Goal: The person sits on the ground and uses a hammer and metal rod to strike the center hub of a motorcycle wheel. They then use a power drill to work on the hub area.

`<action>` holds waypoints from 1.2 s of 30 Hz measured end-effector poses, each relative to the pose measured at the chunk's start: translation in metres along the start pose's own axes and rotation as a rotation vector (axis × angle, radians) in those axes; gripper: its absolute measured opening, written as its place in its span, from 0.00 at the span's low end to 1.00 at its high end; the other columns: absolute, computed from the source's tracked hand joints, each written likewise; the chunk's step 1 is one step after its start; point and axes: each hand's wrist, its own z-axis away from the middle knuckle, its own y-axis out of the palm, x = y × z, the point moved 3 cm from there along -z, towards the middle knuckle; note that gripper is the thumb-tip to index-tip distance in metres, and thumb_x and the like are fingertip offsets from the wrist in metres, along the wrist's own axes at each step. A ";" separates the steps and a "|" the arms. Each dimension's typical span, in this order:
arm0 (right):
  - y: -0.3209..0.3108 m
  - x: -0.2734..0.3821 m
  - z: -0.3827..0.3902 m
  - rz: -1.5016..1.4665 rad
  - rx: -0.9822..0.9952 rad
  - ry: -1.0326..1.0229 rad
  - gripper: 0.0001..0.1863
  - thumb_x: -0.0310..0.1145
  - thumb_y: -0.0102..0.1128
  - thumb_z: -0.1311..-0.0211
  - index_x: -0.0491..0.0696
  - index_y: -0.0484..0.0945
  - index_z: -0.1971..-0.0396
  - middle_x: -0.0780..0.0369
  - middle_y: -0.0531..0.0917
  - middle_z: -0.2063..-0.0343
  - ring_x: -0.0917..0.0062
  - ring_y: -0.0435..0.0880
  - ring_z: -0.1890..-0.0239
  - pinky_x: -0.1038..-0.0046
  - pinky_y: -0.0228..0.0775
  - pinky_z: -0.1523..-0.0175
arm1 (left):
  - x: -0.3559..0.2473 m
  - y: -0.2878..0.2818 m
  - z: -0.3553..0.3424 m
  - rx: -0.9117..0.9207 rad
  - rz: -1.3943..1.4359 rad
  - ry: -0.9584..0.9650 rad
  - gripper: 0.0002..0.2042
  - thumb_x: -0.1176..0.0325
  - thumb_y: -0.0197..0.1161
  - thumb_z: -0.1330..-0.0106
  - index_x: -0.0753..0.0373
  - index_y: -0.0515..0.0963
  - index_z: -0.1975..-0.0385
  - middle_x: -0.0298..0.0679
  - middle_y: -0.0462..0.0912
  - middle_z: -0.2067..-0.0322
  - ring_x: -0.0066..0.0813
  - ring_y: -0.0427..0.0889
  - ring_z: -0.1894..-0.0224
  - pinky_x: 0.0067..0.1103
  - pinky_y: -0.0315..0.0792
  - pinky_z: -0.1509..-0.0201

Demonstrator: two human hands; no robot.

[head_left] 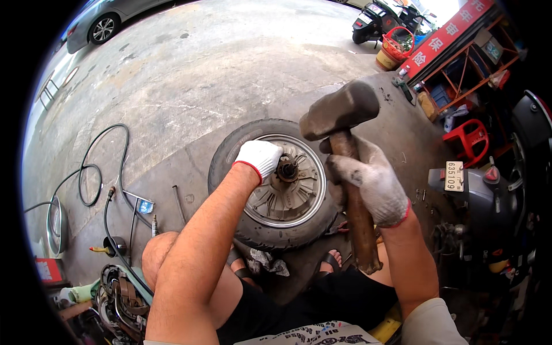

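Observation:
My right hand (379, 187), in a white glove soiled grey at the fingers, is wrapped round the wooden handle of a club hammer (340, 110). Its heavy dark head is raised at the upper end, above the right side of the wheel. A scooter wheel with a black tyre (226, 150) lies flat on the ground before me. My left hand (257, 158), in a cleaner white glove, is closed at the metal hub (287, 170) in the wheel's middle. Its fingertips are turned away, so what they grip is hidden.
A grey rag (267, 263) lies between my feet. On the left are a black hose (122, 150), a metal rod (179, 204) and a round basin (56, 227). To the right stand a parked scooter (483, 192) and a red stool (468, 141). A car (106, 23) is at the far left.

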 end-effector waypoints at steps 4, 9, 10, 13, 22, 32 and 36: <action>-0.002 -0.067 -0.027 0.130 0.026 0.101 0.16 0.29 0.61 0.39 0.37 0.77 0.53 0.63 0.80 0.69 0.80 0.76 0.67 0.74 0.71 0.58 | 0.000 0.003 -0.005 -0.036 0.038 0.009 0.11 0.70 0.51 0.32 0.60 0.82 0.62 0.50 0.87 0.63 0.50 0.86 0.58 0.40 0.79 0.55; -0.009 -0.026 -0.013 0.147 0.004 0.056 0.15 0.30 0.60 0.38 0.38 0.75 0.55 0.64 0.78 0.74 0.81 0.77 0.77 0.75 0.71 0.72 | -0.002 0.001 -0.002 -0.022 0.039 0.008 0.11 0.69 0.50 0.31 0.60 0.82 0.60 0.51 0.87 0.63 0.50 0.86 0.58 0.41 0.79 0.55; -0.006 -0.011 -0.008 0.105 0.001 0.025 0.15 0.30 0.60 0.37 0.38 0.75 0.54 0.64 0.78 0.75 0.81 0.76 0.80 0.76 0.70 0.76 | 0.000 0.001 -0.003 0.001 0.016 -0.007 0.11 0.69 0.50 0.31 0.61 0.82 0.59 0.51 0.87 0.62 0.50 0.86 0.57 0.41 0.79 0.55; -0.006 0.018 -0.002 0.015 0.020 -0.112 0.13 0.28 0.59 0.35 0.39 0.74 0.53 0.64 0.77 0.76 0.81 0.75 0.84 0.78 0.68 0.80 | 0.003 0.001 0.000 0.019 0.031 -0.018 0.11 0.68 0.51 0.31 0.61 0.81 0.60 0.51 0.87 0.62 0.50 0.86 0.57 0.41 0.79 0.55; -0.005 -0.071 -0.028 0.116 0.033 0.125 0.16 0.29 0.61 0.38 0.37 0.77 0.52 0.62 0.81 0.67 0.81 0.77 0.67 0.76 0.72 0.56 | -0.001 0.002 -0.004 0.011 0.016 0.011 0.11 0.69 0.50 0.31 0.61 0.82 0.59 0.51 0.87 0.63 0.51 0.86 0.58 0.41 0.79 0.55; -0.007 0.020 -0.001 -0.034 0.063 -0.105 0.14 0.29 0.58 0.35 0.39 0.75 0.52 0.64 0.78 0.75 0.81 0.76 0.82 0.78 0.69 0.78 | 0.003 0.001 0.000 0.024 0.015 -0.012 0.11 0.69 0.50 0.31 0.61 0.82 0.59 0.51 0.87 0.62 0.51 0.86 0.57 0.41 0.79 0.54; -0.011 -0.051 -0.020 0.061 0.039 0.064 0.15 0.28 0.60 0.37 0.39 0.75 0.52 0.65 0.79 0.70 0.82 0.76 0.71 0.77 0.71 0.63 | -0.004 -0.003 -0.004 0.006 0.029 0.002 0.12 0.69 0.50 0.31 0.61 0.81 0.59 0.51 0.87 0.62 0.51 0.86 0.57 0.41 0.79 0.55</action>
